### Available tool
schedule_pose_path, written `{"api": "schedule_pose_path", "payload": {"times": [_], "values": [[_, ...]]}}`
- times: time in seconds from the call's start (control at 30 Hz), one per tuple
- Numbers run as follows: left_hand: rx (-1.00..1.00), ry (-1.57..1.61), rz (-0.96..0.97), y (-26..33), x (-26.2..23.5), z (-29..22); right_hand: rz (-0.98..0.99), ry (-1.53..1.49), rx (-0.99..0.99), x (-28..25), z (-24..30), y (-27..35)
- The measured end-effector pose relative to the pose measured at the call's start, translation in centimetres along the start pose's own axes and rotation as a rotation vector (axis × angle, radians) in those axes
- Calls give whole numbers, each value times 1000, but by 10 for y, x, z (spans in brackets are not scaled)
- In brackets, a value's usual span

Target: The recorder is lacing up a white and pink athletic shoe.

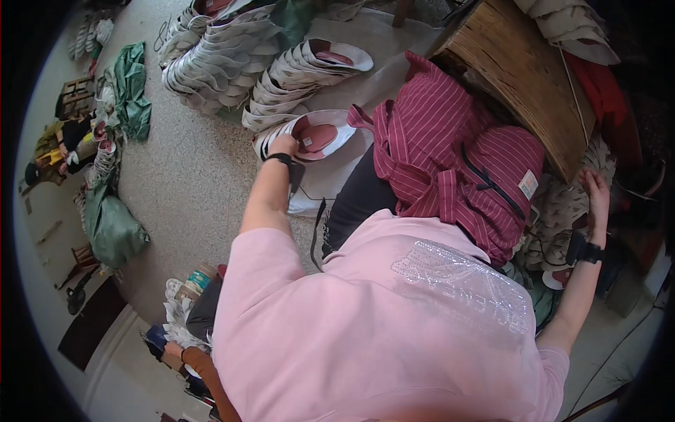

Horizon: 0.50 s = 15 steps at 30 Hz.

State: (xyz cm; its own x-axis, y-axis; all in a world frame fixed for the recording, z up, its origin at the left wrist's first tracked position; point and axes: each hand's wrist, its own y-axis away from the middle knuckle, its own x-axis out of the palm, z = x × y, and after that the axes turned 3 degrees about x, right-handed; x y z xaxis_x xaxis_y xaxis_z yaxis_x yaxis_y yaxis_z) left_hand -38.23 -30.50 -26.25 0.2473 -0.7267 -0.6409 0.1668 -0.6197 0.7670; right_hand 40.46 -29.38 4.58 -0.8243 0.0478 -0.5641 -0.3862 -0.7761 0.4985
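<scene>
My left hand (283, 145) reaches to the near end of a row of nested pale shoe uppers and is closed on the edge of the nearest shoe upper (320, 139), which has a dark pink inside. Its fingertips are partly hidden by the upper. Off to the right, my right hand (596, 186) is raised beside a pile of pale uppers (559, 214), fingers apart and with nothing visible in them. Across my lap lies a maroon striped apron (450, 148) with a dark-edged pocket.
A thick wooden block (517, 77) stands beyond my lap. More nested uppers (221, 56) lie at the far left on pale sheeting (394, 42). Green sacks (112, 225) rest on the speckled floor (186, 169). Another person's brown sleeve (211, 380) shows at lower left; someone else (56, 144) sits farther off.
</scene>
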Motion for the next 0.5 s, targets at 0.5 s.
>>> {"api": "schedule_pose_path", "payload": {"times": [0.5], "values": [[-60, 600, -590, 31, -11, -1, 80, -27, -126, 73, 81, 59]]}}
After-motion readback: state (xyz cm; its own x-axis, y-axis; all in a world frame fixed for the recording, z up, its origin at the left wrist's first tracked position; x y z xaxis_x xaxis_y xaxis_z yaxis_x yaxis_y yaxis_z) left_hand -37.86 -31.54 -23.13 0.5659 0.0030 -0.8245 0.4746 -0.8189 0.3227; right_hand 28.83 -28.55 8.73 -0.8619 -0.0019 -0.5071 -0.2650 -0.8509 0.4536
